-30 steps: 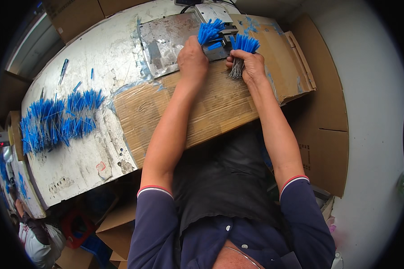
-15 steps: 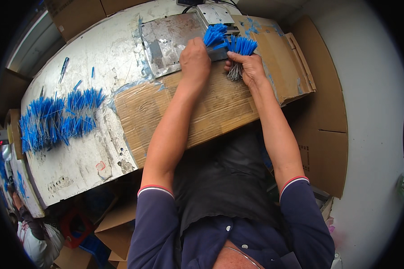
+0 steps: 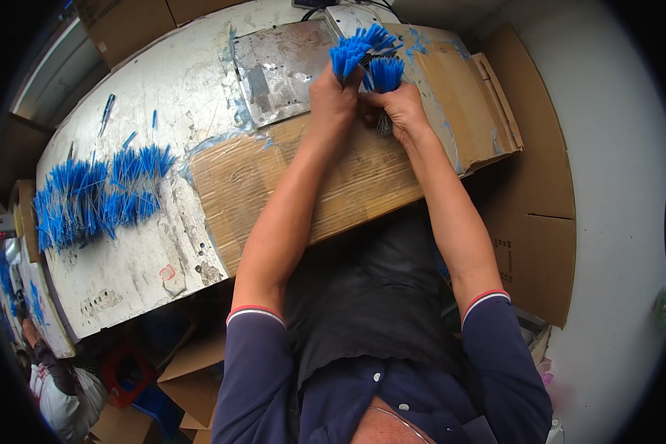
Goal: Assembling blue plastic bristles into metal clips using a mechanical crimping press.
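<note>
My left hand (image 3: 334,98) is closed around a bundle of thin wire brushes (image 3: 348,56), whose blue bristled ends stick up above the fingers. Just right of it, my right hand (image 3: 403,109) grips a second bundle of wire brushes (image 3: 385,72); blue ends point away from me and bare wire stems hang below. The two hands nearly touch at the fingers. Behind them lies another clump of blue brush ends (image 3: 377,35), partly hidden by the bundle in my left hand.
Two large piles of blue wire brushes (image 3: 70,200) lie on the worn white table (image 3: 155,259) at left, near a pen (image 3: 106,111). A metal plate (image 3: 281,63) and flattened cardboard (image 3: 266,177) cover the work spot. A carton (image 3: 488,103) stands right. Another person (image 3: 59,392) is lower left.
My left hand has shifted right and now shows a bundle of brushes standing up from it. My right hand has moved left with its bundle, bringing the hands closer together.
</note>
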`<state>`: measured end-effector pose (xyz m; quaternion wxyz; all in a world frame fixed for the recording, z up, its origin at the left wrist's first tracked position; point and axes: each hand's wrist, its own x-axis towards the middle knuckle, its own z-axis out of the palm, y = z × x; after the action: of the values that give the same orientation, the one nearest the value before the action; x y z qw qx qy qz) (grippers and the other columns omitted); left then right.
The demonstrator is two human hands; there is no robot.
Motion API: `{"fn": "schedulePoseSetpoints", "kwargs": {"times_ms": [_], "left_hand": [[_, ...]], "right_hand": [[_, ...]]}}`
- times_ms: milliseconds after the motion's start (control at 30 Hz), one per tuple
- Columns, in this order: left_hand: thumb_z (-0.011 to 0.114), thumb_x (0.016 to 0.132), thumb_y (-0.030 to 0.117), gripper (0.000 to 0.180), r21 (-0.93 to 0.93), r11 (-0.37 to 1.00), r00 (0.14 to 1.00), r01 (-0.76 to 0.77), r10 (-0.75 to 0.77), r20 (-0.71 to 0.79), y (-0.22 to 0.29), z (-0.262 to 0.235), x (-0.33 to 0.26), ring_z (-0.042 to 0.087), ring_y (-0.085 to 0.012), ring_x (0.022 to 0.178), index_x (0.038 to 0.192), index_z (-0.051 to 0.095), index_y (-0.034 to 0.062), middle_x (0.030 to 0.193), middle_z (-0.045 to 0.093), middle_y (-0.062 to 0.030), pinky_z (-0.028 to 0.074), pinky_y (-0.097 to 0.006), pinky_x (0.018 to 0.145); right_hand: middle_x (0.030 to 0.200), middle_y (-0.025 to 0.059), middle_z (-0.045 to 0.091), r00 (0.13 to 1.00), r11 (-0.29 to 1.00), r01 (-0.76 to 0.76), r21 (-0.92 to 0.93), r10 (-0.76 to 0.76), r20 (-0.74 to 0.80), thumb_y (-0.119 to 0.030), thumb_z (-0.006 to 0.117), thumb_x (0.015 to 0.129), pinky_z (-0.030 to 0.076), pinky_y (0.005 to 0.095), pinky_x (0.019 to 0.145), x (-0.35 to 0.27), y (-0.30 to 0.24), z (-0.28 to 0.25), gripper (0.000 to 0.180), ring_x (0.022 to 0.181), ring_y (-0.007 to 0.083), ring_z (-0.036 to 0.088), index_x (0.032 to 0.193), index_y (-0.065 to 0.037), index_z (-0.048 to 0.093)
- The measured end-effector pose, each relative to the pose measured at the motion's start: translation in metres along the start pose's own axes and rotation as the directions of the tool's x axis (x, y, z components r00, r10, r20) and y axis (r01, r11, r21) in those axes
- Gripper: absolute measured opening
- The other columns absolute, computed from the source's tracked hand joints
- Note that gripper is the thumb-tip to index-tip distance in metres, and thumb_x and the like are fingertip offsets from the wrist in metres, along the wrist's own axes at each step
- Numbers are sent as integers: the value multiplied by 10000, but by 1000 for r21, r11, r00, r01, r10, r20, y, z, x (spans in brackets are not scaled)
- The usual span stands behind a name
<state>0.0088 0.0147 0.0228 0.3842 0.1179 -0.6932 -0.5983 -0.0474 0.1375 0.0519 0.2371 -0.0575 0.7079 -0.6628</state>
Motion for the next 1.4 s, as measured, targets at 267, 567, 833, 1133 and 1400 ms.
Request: {"fn": "schedulePoseSetpoints", "kwargs": {"times_ms": [267, 567, 833, 1133, 1400], "left_hand": [[734, 855, 32, 275, -172, 965, 980, 197, -195, 29, -8, -2, 6, 677, -145, 867, 1121, 664, 28, 973, 742, -76, 532, -315, 787], [758, 872, 91, 105, -156, 976, 988, 154, -156, 0, -16, 3, 5, 552, -65, 573, 927, 688, 35, 697, 651, 3, 445, -256, 533], [698, 922, 90, 72, -82, 989, 991, 121, -125, -48, -18, 4, 3, 566, -69, 562, 964, 681, 34, 725, 679, -17, 454, -257, 530], [624, 980, 97, 108, -158, 983, 964, 88, -124, -234, -10, -8, 9, 616, -91, 663, 1047, 636, 12, 850, 738, -69, 501, -248, 623], [621, 987, 137, 121, -61, 992, 955, 113, -125, -268, -13, -8, 10, 695, -158, 784, 1047, 639, 33, 880, 747, -78, 527, -312, 708]], "right_hand": [[808, 101, 690, 998, 996, 57, 74, -59, 29, 18, 789, 792, 591, 315, 524, -9, 0, 2, 214, 598, 190, 671, 965, 24, 665], [828, 117, 694, 1000, 950, -10, 311, 2, 29, 69, 747, 797, 626, 335, 576, -9, 8, -5, 200, 677, 217, 704, 970, 47, 649], [778, 130, 680, 990, 982, 87, 166, -66, -124, 74, 747, 772, 617, 322, 529, -9, 3, -3, 162, 629, 205, 691, 894, 68, 642], [636, 147, 655, 919, 992, 120, -29, -122, -374, 59, 695, 722, 573, 328, 428, 16, 7, 2, 113, 492, 212, 661, 649, 81, 611], [637, 153, 663, 874, 982, 136, -134, -183, -451, 33, 706, 707, 570, 330, 427, 25, 6, 14, 137, 496, 231, 677, 628, 86, 608]]}}
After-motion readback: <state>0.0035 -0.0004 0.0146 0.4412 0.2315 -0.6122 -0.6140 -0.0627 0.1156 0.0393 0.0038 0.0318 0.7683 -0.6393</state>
